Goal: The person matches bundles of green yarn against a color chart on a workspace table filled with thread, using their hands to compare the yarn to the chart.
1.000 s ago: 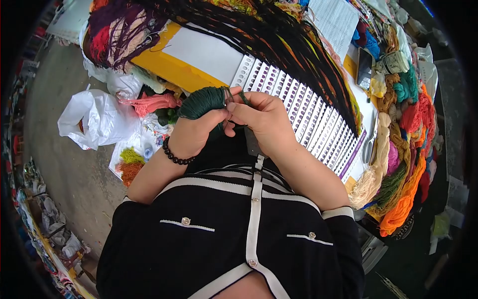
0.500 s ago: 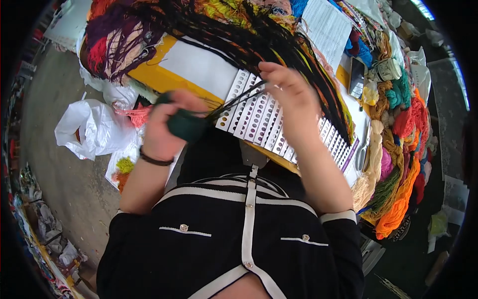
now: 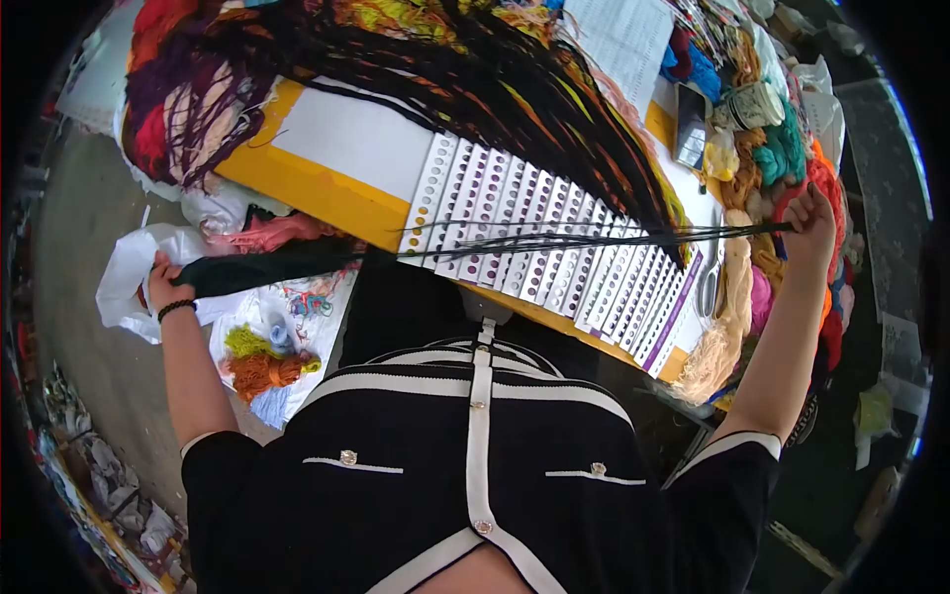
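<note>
A dark green skein of thread [image 3: 267, 269] is stretched across in front of me. At its thick end, my left hand [image 3: 170, 282] is closed around it beside a white plastic bag [image 3: 127, 287]. Far to the right, my right hand [image 3: 813, 223] pinches the thin end of the strands, which run taut over the white thread cards with punched holes [image 3: 534, 233]. Long black and multicoloured threads [image 3: 524, 109] lie on the table just beyond the cards.
Yellow-edged board [image 3: 327, 188] supports the cards. A phone [image 3: 691, 124], scissors [image 3: 709, 287], a thread cone [image 3: 749, 106] and colourful skeins [image 3: 777, 158] crowd the right side. Orange-brown yarn [image 3: 265, 374] lies on white plastic at lower left. A printed sheet [image 3: 618, 49] is at the back.
My hands have moved wide apart, left hand to the left and right hand to the right. The green skein, bunched up before, is now drawn out long between them.
</note>
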Available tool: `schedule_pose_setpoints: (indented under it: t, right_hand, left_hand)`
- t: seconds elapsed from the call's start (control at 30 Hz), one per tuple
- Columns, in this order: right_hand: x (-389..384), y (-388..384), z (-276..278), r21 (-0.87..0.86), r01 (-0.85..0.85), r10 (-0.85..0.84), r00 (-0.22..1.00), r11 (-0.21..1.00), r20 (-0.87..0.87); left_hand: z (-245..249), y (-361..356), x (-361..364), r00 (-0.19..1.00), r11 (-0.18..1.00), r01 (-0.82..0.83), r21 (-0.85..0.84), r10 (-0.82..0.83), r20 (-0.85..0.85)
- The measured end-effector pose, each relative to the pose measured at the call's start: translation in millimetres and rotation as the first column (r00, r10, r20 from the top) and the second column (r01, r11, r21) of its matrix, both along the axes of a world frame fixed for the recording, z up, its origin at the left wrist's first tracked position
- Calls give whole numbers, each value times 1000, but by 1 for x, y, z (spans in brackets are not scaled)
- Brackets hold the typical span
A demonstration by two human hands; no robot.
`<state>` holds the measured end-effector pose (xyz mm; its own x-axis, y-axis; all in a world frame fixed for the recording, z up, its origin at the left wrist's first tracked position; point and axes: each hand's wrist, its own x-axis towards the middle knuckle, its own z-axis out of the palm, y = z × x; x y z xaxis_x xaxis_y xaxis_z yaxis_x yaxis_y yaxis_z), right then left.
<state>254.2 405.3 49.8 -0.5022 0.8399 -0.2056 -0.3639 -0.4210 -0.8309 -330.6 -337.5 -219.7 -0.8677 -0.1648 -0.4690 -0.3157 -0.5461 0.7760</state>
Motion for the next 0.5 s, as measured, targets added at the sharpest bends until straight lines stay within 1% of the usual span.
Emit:
schedule_pose_setpoints:
  t: [0.03,0.07,0.1,0.13,0.17,0.2,0.23,0.27,0.3,0.33,0.37,0.4,0.43,0.47,0.5]
  right_hand:
    - [7,7,4,128,140,-154,982,982,113]
    - [14,13,7,265,257,-315,927,929,206]
    - [21,24,8,267,269,-329,920,925,212]
    - [27,36,9,461,340,-510,799,820,318]
    - [34,42,9,643,350,-677,635,681,372]
    - [29,30,11,646,354,-686,621,676,378]
    - [4,2,12,710,221,-614,703,669,360]
    - [-26,-28,12,765,87,-527,774,638,351]
    - [-59,-56,6,753,-43,-502,720,656,478]
    - [-80,-79,-11,864,-355,-530,685,356,500]
    - [-117,-121,-14,633,-321,-390,571,704,722]
    - [-131,-129,-50,728,-527,-281,689,439,668]
    - [-164,-169,-57,489,-560,-58,616,669,785]
    - [-180,-185,-74,522,-651,45,647,551,761]
    - [-199,-198,-98,544,-672,134,682,503,719]
  left_hand:
    - [5,-4,-2,995,995,-95,14,95,16]
    - [-17,-32,-22,993,994,-101,-33,99,-63]
    - [-12,-33,-23,991,989,-117,-91,110,-80]
    - [1,-25,-18,993,990,-106,-90,101,-67]
    - [17,-8,-4,994,991,-97,-89,93,-54]
    - [23,3,5,996,993,-82,-90,78,-45]
    - [27,12,13,988,984,149,94,-145,-45]
    - [34,28,23,931,890,365,274,-355,-86]
    - [55,64,49,838,764,545,347,-514,-185]
    - [73,99,68,714,572,687,448,-644,-273]
    - [83,133,84,559,304,780,548,-731,-391]
    - [101,163,104,595,373,760,532,-729,-338]
    - [108,188,114,520,300,807,509,-771,-369]
    - [119,216,126,397,206,872,443,-828,-397]
    - [136,244,140,341,194,896,400,-876,-340]
